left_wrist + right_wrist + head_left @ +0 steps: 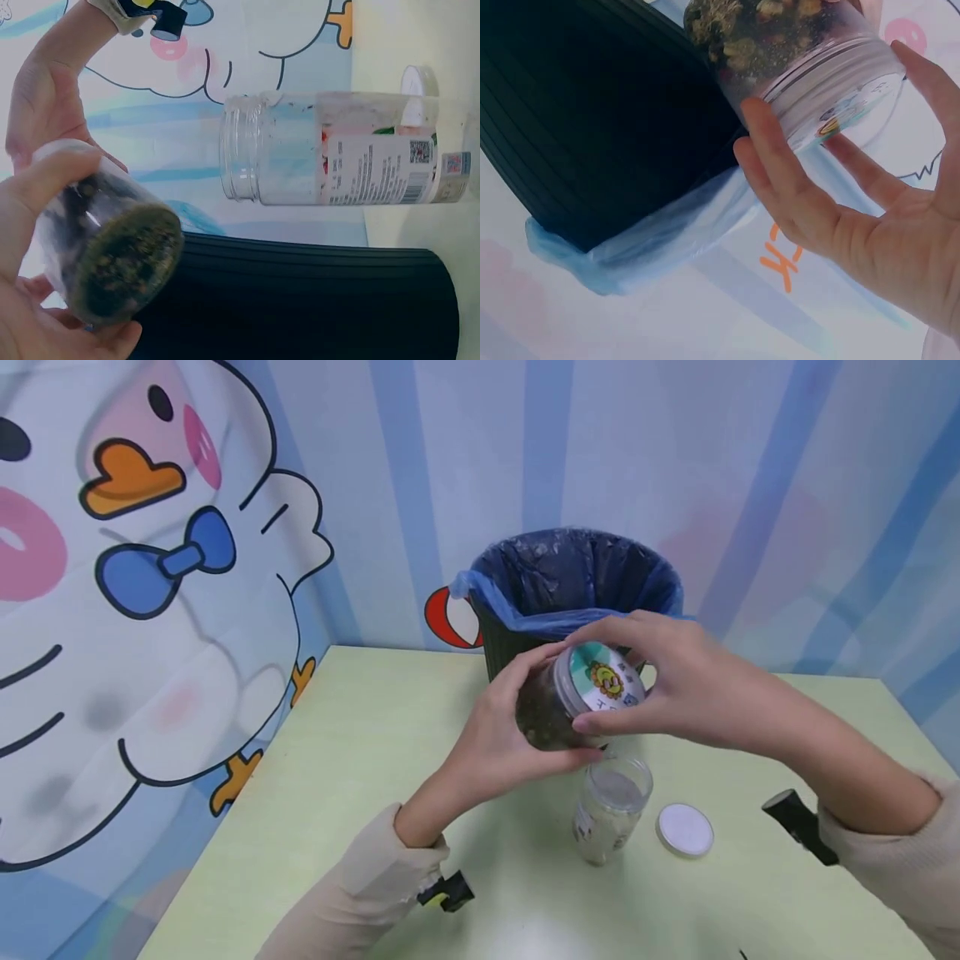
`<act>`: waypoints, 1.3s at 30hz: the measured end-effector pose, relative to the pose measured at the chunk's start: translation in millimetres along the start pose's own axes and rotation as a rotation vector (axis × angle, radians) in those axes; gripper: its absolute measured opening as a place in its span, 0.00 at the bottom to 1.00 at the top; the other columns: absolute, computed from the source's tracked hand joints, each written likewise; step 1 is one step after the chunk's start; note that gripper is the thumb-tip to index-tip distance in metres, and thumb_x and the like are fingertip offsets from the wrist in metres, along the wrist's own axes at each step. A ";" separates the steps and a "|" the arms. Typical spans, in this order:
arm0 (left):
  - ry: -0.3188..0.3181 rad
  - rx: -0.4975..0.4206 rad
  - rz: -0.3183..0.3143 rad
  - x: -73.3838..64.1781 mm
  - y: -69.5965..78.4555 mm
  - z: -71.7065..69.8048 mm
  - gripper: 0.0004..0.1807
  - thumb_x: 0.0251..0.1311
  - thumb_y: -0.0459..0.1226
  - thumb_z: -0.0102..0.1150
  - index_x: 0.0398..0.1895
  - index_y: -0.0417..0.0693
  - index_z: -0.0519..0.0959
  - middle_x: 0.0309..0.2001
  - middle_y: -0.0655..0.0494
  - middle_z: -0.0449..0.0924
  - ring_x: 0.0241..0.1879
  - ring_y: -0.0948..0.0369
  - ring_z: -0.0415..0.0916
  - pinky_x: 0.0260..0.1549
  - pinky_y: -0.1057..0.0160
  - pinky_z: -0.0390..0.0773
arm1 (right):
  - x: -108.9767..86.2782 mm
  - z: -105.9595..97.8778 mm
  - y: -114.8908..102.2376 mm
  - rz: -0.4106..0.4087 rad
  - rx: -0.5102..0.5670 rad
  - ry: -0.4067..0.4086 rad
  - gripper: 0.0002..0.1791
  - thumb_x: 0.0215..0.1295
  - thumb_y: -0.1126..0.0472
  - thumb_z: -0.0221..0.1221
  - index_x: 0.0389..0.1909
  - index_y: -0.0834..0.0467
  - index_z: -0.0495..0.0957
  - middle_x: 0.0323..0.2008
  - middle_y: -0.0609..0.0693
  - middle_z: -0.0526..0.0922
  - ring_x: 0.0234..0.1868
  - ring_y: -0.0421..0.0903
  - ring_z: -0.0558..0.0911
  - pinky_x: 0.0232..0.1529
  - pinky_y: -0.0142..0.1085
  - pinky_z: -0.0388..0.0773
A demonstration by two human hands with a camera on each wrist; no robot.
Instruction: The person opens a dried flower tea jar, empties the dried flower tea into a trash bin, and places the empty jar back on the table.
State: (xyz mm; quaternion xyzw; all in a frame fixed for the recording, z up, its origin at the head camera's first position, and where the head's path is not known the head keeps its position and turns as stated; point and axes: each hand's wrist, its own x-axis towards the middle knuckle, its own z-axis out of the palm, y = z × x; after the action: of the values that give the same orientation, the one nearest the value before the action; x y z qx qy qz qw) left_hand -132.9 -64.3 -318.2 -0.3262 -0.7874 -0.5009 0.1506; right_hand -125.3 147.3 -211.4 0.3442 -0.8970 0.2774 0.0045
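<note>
In the head view my left hand (pixel 486 735) grips the body of a clear jar (pixel 538 714), which is tilted above the table. Dried flower pieces (pixel 754 34) show through its side in the right wrist view. My right hand (pixel 678 681) holds the jar's lid (pixel 606 678), fingers and thumb spread round the rim. The lid is on the jar and bears a cartoon sunflower label. Just below stands a second clear jar (pixel 611 814), lidless and upright, with a printed label (pixel 379 169) on its side. A white round lid (pixel 685 831) lies to its right.
A dark ribbed bin (pixel 500 647) lined with a blue bag (pixel 570 572) stands behind the hands, near the wall. The pale green table (pixel 375 727) meets a wall panel with a cartoon duck (pixel 187 693) on the left.
</note>
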 end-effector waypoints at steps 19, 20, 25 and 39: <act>0.020 -0.054 0.106 8.0 -3.4 -2.7 0.47 0.39 0.37 0.84 0.66 0.44 0.69 0.62 0.55 0.73 0.58 0.63 0.72 0.53 0.63 0.77 | -0.4 -13.8 10.8 0.066 0.110 -0.062 0.41 0.52 0.47 0.75 0.67 0.52 0.73 0.52 0.58 0.81 0.39 0.47 0.86 0.32 0.36 0.83; 0.018 -0.048 0.112 8.4 -2.9 -3.4 0.47 0.38 0.37 0.84 0.66 0.44 0.69 0.62 0.54 0.74 0.57 0.63 0.73 0.53 0.63 0.77 | -0.8 -13.6 11.3 0.065 0.123 -0.063 0.41 0.52 0.47 0.76 0.67 0.52 0.73 0.51 0.58 0.81 0.37 0.46 0.87 0.32 0.36 0.83; 0.019 -0.015 0.147 10.2 -0.4 -6.8 0.48 0.36 0.38 0.85 0.65 0.43 0.71 0.60 0.53 0.76 0.55 0.64 0.75 0.50 0.64 0.78 | -2.0 -12.0 13.2 0.050 0.151 -0.056 0.40 0.51 0.50 0.76 0.66 0.52 0.74 0.50 0.59 0.81 0.34 0.44 0.87 0.32 0.35 0.84; 0.010 0.035 0.136 9.6 -2.0 -9.8 0.47 0.34 0.40 0.85 0.63 0.43 0.72 0.57 0.53 0.79 0.52 0.64 0.77 0.49 0.66 0.78 | 4.5 -2.5 30.0 -0.162 0.154 -0.015 0.37 0.49 0.57 0.78 0.62 0.57 0.78 0.51 0.50 0.83 0.44 0.44 0.82 0.35 0.34 0.84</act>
State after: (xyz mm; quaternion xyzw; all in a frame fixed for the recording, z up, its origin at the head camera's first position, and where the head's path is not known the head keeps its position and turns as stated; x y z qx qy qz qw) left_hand -142.2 -70.1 -309.7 -0.3737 -0.7713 -0.4773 0.1940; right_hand -147.7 164.1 -223.3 0.4171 -0.8423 0.3414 -0.0062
